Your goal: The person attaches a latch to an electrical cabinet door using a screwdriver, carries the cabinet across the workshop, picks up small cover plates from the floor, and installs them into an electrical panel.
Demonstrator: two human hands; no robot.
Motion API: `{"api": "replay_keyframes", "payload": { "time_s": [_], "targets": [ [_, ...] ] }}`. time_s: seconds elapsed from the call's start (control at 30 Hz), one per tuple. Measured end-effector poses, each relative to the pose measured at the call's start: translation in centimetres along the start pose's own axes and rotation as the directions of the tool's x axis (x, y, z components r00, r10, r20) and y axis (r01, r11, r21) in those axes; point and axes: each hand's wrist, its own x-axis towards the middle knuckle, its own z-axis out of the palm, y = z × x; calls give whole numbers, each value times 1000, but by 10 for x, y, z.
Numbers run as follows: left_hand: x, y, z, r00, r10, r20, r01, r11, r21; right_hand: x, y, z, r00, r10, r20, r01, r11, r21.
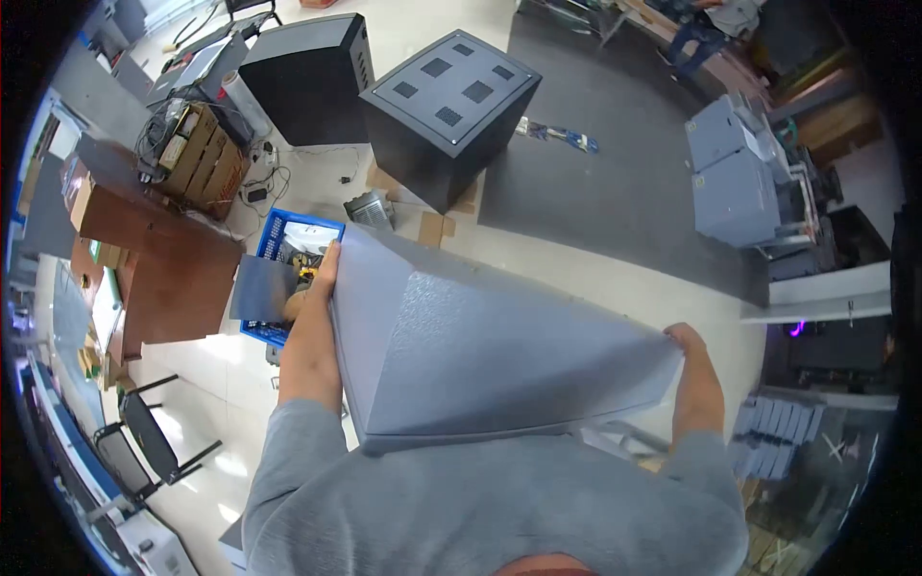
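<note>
Your left hand (321, 278), right hand (686, 340) on ends of grey box (499, 346); finger spread: cannot tell. Blue crate (273, 233) beside left edge; pale floor (615, 286), dark mat (615, 206) beyond.

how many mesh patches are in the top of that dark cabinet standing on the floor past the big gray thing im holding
6 mesh patches on the dark cabinet: three lined up along the left side of its top, three along the right; none looks hidden.
</note>
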Motion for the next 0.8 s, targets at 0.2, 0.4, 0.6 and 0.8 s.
{"api": "replay_keyframes", "payload": {
  "time_s": [0.2, 0.4, 0.6, 0.8],
  "targets": [
    [-61, -21, 22, 974, -221, -47, 211, 965, -158, 156, -59, -76, 976, -200, 87, 217, 925, -311],
    [-129, -66, 93, 922, -375, -97, 327, 888, -323, 289, -147, -159, 949, -289, 124, 306, 758, -576],
    [-178, -128, 162, 879, -464, -109, 358, 794, -491, 347, -254, -199, 942, -320, 106, 306, 680, -667],
    [-201, -181, 201, 846, -503, -176, 296, 718, -630, 275, -359, -198, 928, -356, 108, 314, 593, -741]
  ]
}}
